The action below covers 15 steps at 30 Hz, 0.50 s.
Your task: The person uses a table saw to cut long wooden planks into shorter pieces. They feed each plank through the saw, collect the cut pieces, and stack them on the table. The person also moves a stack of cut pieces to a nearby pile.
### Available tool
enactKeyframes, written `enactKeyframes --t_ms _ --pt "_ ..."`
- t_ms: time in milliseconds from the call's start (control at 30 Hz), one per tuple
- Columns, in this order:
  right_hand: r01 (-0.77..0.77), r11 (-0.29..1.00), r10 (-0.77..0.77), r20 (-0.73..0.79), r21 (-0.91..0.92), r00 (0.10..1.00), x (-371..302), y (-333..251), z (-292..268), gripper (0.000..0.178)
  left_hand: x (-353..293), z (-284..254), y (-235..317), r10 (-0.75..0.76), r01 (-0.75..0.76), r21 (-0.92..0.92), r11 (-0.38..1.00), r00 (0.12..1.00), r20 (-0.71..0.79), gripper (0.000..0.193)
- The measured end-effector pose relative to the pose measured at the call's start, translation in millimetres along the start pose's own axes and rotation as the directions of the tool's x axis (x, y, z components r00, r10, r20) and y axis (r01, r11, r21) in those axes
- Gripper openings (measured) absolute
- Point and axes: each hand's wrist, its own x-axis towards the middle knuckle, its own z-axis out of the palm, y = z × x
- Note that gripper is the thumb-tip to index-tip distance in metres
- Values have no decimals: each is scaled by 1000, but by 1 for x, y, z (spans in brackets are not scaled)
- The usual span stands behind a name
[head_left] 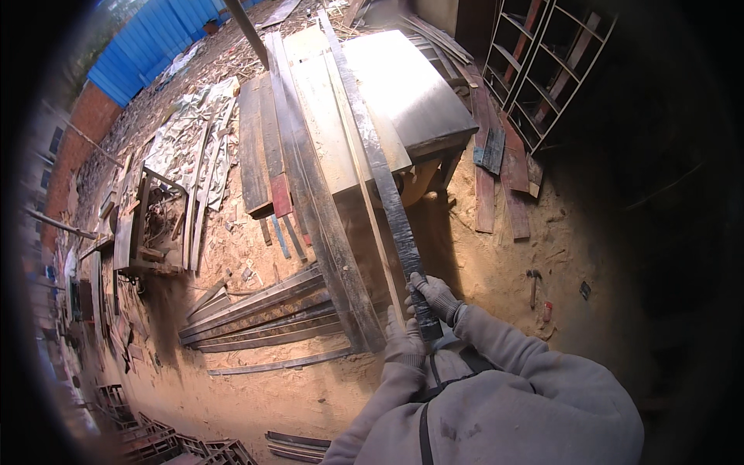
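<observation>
A long dark plank (387,194) reaches from my body out across a metal-topped work table (422,89). My right hand (435,299), in a pale knitted glove, is closed round its near end. Just left of it runs a thin pale wooden strip (375,221), nearly parallel to the plank. My left hand (404,341), also gloved, is closed on the strip's near end, close beside the plank; its fingers are partly hidden. A wide weathered board (322,209) lies left of the strip, its far part on the table and its near end by my left hand.
Stacked long boards (263,314) lie on the sawdust-covered ground to the left. A hammer (533,288) is on the ground at right, near reddish planks (515,174) and a metal rack (542,70). A pole (248,32) stands beyond the table.
</observation>
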Motion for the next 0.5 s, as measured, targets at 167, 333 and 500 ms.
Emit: enactKeyframes --t_ms 167,333,500 --pt "438 769 -464 63 -465 883 19 13 0 53 -10 -1 2 28 -34 50 998 991 129 86" --pt "529 479 -594 185 -700 783 53 40 -3 76 -8 -5 5 -64 45 93 995 977 206 92" --pt "492 381 -642 159 -783 750 50 53 -2 97 -2 6 -13 30 -58 105 993 967 253 95"
